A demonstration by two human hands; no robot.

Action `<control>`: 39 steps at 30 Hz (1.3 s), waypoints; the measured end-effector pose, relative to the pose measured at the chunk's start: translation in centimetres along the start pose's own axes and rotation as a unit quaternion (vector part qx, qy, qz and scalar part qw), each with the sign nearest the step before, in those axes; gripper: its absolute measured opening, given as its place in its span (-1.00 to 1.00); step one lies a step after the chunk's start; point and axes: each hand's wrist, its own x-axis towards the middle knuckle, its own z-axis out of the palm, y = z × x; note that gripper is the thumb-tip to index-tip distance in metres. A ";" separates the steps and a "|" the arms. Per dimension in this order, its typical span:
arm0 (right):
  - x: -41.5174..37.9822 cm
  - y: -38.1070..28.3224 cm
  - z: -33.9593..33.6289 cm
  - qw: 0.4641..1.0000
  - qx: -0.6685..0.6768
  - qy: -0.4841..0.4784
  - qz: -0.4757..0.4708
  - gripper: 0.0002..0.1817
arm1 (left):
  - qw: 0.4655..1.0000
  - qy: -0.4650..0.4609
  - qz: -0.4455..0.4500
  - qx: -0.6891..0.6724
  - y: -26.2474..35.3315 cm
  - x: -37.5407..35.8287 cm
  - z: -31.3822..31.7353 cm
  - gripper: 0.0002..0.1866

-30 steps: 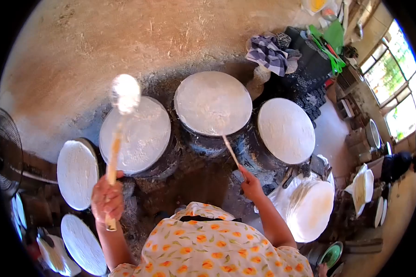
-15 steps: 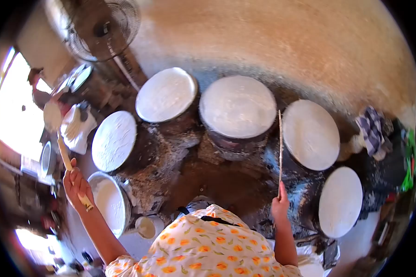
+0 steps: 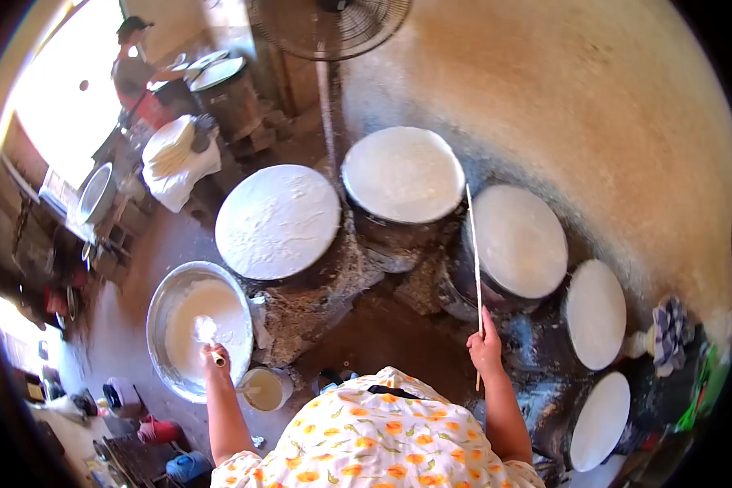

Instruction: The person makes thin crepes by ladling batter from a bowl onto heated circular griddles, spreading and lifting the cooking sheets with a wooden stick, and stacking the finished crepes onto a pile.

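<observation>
Left hand [image 3: 216, 359] clamped round the handle of a ladle [image 3: 206, 328], its white-coated head over the pale liquid [image 3: 220, 301] in a wide metal basin [image 3: 161, 335], contact unclear; right hand [image 3: 486, 350] clamped round a thin stick [image 3: 474, 240], upper end appearing between two of five white-topped pots [image 3: 278, 222] in an arc; farther off, upper left, a co-worker [image 3: 130, 80]

Left hand [image 3: 215, 358] holds ladle [image 3: 205, 329] over basin [image 3: 159, 325], right hand [image 3: 485, 351] a stick [image 3: 474, 244].
</observation>
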 end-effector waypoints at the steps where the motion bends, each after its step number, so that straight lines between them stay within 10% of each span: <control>1: 0.9 -0.8 1.3 1.000 -0.005 -0.007 -0.006 -0.24 | 0.996 0.069 -0.035 0.036 0.4 1.9 -1.5 -0.89; 5: 3.6 -4.2 6.0 0.999 -0.026 -0.020 -0.008 -0.25 | 0.958 0.203 -0.199 0.050 -0.8 4.0 -4.7 -0.92; 13: 9.0 -8.8 8.5 0.995 -0.063 0.072 -0.029 -0.30 | 0.943 0.241 -0.192 0.123 -4.9 4.6 -5.0 -0.87; 21: 21.8 -10.2 5.8 0.969 -0.207 0.136 -0.020 -0.86 | 0.958 0.240 -0.121 0.103 -5.4 0.7 -2.8 -0.85; 25: 31.2 -7.9 4.7 0.989 -0.094 0.098 0.056 -0.83 | 0.965 0.244 -0.067 0.066 -6.5 -0.9 -4.9 -0.86; 30: 39.8 -6.6 4.4 0.966 -0.212 0.106 -0.102 -0.70 | 0.964 0.262 -0.025 0.032 -9.9 -5.2 -3.5 -0.82; 39: 43.1 -7.9 7.5 0.979 -0.194 0.006 -0.057 -0.58 | 0.977 0.185 -0.108 -0.006 -12.4 -7.8 -3.8 -0.75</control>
